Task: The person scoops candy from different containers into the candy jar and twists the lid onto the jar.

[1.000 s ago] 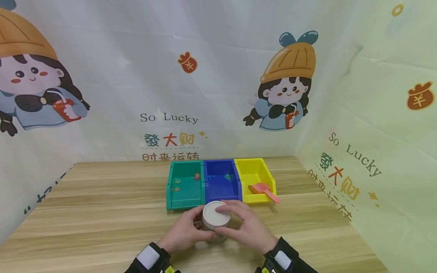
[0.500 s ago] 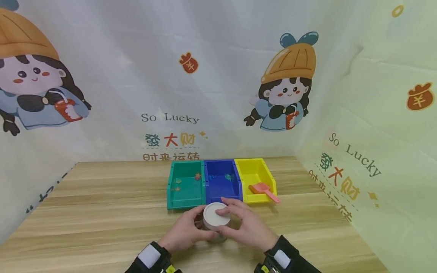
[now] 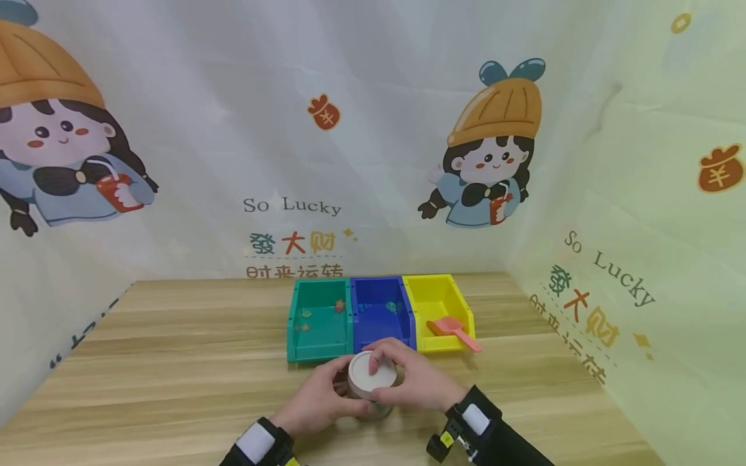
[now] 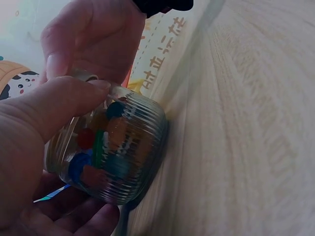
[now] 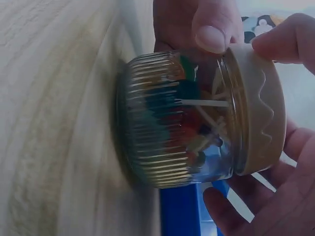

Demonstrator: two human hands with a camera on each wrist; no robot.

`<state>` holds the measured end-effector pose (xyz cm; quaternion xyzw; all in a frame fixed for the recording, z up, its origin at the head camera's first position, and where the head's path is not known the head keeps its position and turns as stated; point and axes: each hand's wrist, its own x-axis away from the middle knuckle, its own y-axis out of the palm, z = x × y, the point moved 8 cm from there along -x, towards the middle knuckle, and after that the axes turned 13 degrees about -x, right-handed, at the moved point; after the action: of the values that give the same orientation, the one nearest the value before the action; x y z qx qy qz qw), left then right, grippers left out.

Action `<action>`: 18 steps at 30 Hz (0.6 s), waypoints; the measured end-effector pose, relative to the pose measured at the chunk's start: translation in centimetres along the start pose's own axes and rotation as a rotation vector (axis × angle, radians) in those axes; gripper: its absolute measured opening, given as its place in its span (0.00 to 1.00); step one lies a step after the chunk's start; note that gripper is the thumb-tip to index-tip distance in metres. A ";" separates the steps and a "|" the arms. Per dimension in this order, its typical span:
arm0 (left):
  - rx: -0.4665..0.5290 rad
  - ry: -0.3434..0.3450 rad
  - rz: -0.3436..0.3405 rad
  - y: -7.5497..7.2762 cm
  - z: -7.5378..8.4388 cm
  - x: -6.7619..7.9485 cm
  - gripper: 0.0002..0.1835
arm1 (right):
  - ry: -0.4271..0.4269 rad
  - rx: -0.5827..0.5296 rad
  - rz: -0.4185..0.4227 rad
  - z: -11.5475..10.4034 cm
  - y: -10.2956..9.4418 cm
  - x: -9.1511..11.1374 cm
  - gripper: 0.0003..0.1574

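A ribbed glass jar (image 5: 152,132) with a pale lid (image 3: 364,382) stands on the table in front of the bins. Small colourful pieces, some with white sticks, show through its glass. My left hand (image 3: 317,401) grips the jar's body, thumb on the near side and fingers round the far side. My right hand (image 3: 416,382) holds the lid between thumb and fingers, with one bent finger over its top. The lid sits on the jar's mouth; whether it is loose, I cannot tell.
Behind the jar, a green bin (image 3: 317,353), a blue bin (image 3: 381,330) and a yellow bin (image 3: 434,294) stand side by side. Small translucent pieces lie in the green and blue ones. A pink scoop (image 3: 451,327) leans over the yellow bin's front. Printed cloth walls border the wooden table (image 3: 192,362).
My right hand has turned on the lid: its wrist has swung and its fingers are bent more over the top. The left hand keeps its grip on the jar.
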<state>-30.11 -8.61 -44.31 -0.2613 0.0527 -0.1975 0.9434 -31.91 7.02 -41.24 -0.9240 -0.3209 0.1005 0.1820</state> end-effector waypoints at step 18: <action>0.010 0.009 0.001 0.0 -0.1 0.0 0.46 | 0.002 -0.026 0.086 0.8 0.3 0.5 0.18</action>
<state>-30.11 -8.62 -44.38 -0.2554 0.0562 -0.1988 0.9445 -31.59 7.30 -42.14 -0.9394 -0.2818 0.1034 0.1659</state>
